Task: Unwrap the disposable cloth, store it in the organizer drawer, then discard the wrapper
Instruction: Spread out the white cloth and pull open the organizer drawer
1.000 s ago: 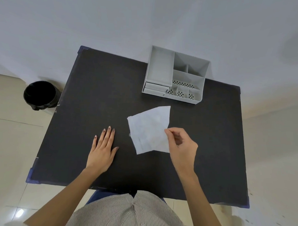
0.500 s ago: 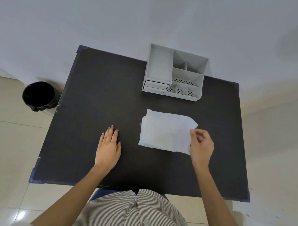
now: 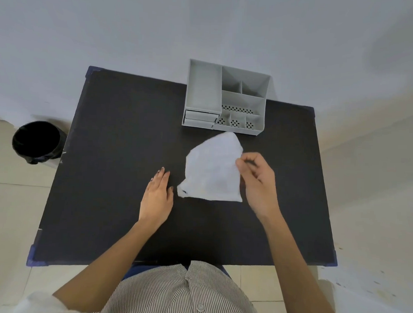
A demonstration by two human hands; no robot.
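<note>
A white disposable cloth (image 3: 212,170) hangs partly unfolded over the black table (image 3: 121,141), its lower edge near the tabletop. My right hand (image 3: 256,179) pinches the cloth's right edge between thumb and fingers. My left hand (image 3: 157,196) lies flat on the table, fingers together, just left of the cloth's lower corner and holding nothing. The grey organizer (image 3: 226,98) stands at the table's far edge, with two shut drawers (image 3: 201,118) at its front left. No wrapper is visible.
A black bin (image 3: 36,142) stands on the tiled floor beyond the table's left edge. A pale wall rises behind the table. The organizer's open compartments hold nothing I can see.
My right hand has lifted and turned the cloth, which lay flat and wide half a second ago and now stands taller with a point toward the organizer. My left hand has stayed flat.
</note>
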